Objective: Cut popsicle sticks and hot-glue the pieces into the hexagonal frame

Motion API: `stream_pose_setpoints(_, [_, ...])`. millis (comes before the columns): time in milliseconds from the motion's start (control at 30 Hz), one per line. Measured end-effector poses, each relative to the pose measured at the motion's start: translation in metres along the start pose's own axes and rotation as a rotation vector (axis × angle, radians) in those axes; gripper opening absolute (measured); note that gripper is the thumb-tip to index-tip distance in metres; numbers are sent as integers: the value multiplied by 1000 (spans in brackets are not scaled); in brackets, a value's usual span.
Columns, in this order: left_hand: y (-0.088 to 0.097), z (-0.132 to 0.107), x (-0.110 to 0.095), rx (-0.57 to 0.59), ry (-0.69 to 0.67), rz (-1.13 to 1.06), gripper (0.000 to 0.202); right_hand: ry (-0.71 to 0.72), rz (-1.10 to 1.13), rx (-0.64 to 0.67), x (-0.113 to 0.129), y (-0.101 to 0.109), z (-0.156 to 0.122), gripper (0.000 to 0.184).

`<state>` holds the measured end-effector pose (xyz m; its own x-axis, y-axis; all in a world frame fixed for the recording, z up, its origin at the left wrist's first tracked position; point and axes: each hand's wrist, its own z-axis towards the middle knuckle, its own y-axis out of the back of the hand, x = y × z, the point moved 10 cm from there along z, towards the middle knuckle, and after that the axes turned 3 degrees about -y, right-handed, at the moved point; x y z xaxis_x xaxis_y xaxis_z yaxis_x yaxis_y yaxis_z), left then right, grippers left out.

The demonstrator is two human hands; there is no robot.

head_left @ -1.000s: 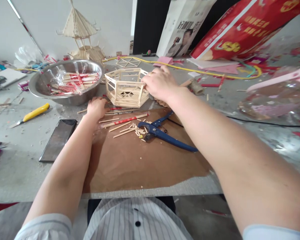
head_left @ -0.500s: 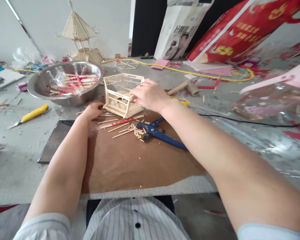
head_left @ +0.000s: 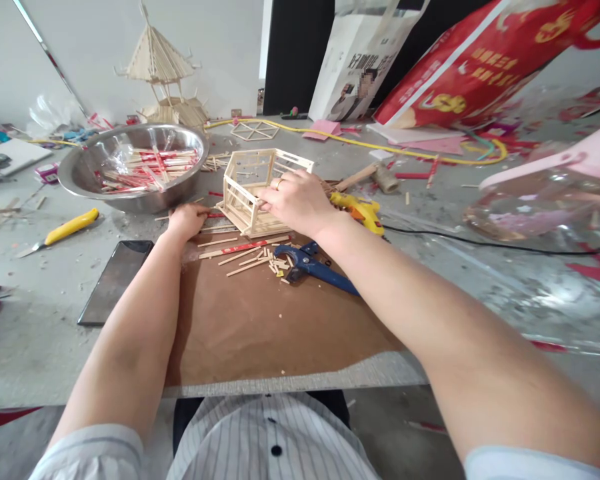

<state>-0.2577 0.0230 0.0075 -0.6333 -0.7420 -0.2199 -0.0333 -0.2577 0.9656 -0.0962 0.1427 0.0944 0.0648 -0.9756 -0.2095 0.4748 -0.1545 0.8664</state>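
Note:
My right hand (head_left: 300, 203) grips the near right side of a many-sided frame of thin wooden sticks (head_left: 250, 212), its fingers bent over the rail. The frame stands tilted on a brown paper sheet (head_left: 260, 327). My left hand (head_left: 186, 222) is down at the sheet's far left edge, its fingers bent and close together among loose wooden sticks (head_left: 217, 241); whatever is under the fingertips is hidden. A stick with a red paper band (head_left: 250, 246) lies in front of the frame. Blue-handled cutters (head_left: 313, 265) lie beside short cut pieces (head_left: 273, 260), below my right forearm.
A steel bowl (head_left: 70, 177) of red-wrapped sticks stands back left, before a stick pagoda model (head_left: 161, 63). A yellow knife (head_left: 70, 227) and dark tablet-like slab (head_left: 113, 283) lie left. Right are a yellow glue gun (head_left: 363, 212), its black cord (head_left: 460, 241) and a pink-lidded clear container (head_left: 545, 193).
The stick frame has shifted right and turned a little in my right hand, away from my left hand. More of the yellow glue gun shows. My left hand has barely moved.

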Motion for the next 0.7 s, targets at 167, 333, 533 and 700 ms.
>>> stream_pose_setpoints(167, [30,-5,1,-179,131,-175,38,-32,63,-28,-2,16,-9,33])
stream_pose_setpoints(333, [68,-13,-21,-416,103,-195,35,-108,150,-18,-8,33,-43,32])
stream_pose_setpoints(533, [99,-26,-57,-592,19,-209,29,-200,145,365,-16,-5,-99,28])
stream_pose_setpoints(700, [106,-38,-116,-567,-237,-157,22,-215,235,529,-20,-27,-122,43])
